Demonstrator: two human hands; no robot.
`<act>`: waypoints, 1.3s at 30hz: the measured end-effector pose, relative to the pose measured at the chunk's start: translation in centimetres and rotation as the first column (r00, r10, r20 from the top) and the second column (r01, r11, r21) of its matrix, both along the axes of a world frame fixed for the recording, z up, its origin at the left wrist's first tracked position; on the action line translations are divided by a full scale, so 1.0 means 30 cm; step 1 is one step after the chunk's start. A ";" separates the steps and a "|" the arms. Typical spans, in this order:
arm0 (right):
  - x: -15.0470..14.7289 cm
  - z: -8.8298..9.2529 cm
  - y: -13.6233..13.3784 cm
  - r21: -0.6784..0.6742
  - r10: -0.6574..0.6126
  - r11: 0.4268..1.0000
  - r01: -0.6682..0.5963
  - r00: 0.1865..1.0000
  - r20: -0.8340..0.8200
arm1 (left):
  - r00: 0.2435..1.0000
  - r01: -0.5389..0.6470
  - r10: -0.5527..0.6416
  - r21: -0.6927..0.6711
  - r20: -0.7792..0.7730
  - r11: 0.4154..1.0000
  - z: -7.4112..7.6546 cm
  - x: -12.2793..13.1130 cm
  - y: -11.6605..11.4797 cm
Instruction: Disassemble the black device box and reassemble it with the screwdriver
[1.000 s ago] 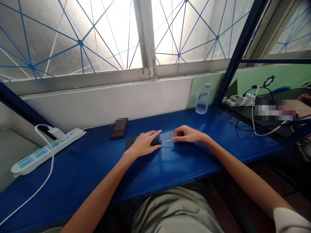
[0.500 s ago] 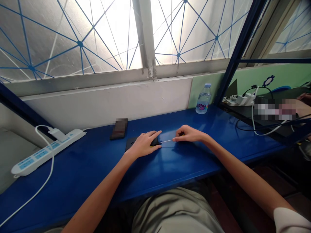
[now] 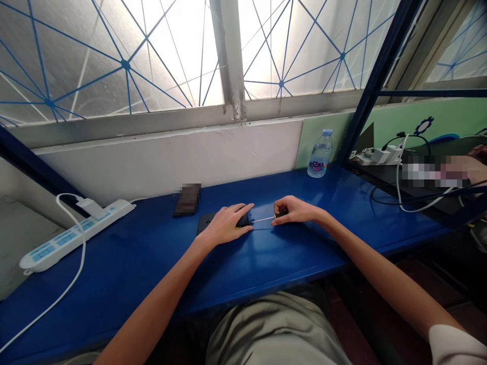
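My left hand (image 3: 228,223) lies over a flat black device (image 3: 204,222) on the blue table, thumb and fingers gripping its sides near the right end. A small blue part (image 3: 250,217) shows at that end, between the fingertips. Closed in a pinch, my right hand (image 3: 296,209) holds a thin screwdriver (image 3: 263,220) level above the tabletop. Its metal shaft points left, with the tip at the blue part; whether it sits inside an opening is too small to tell. A bit of dark and yellow handle shows between the right fingers.
Behind the left hand lies a dark, partly blurred flat object (image 3: 187,200). A white power strip (image 3: 78,235) with a cable is at left. A water bottle (image 3: 320,154) stands at the back right. Beyond the blue frame are cables (image 3: 399,203) and another person's arm (image 3: 477,170).
My right fingers have shifted on the screwdriver, and more of its dark and yellow handle shows. The left hand and the device stay put. The view has moved very slightly.
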State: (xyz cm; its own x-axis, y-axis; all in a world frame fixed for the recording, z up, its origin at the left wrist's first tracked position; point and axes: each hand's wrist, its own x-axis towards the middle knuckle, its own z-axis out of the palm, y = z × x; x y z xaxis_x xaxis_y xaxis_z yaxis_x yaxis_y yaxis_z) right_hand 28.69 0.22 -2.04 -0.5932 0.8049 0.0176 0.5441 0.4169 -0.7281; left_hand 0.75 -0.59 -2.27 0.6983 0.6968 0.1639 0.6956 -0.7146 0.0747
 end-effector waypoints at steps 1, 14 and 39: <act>0.000 -0.001 0.001 0.007 -0.005 1.000 0.005 1.000 0.001 | 1.000 0.001 -0.001 -0.001 0.002 1.000 0.000 -0.001 0.000; 0.004 0.010 -0.004 0.054 -0.026 0.998 0.026 1.000 -0.009 | 1.000 0.006 -0.006 0.003 0.023 1.000 -0.003 -0.002 0.002; -0.011 0.002 -0.012 0.130 -0.035 0.991 0.023 0.995 0.094 | 1.000 0.003 -0.003 0.005 0.011 1.000 -0.002 -0.001 -0.001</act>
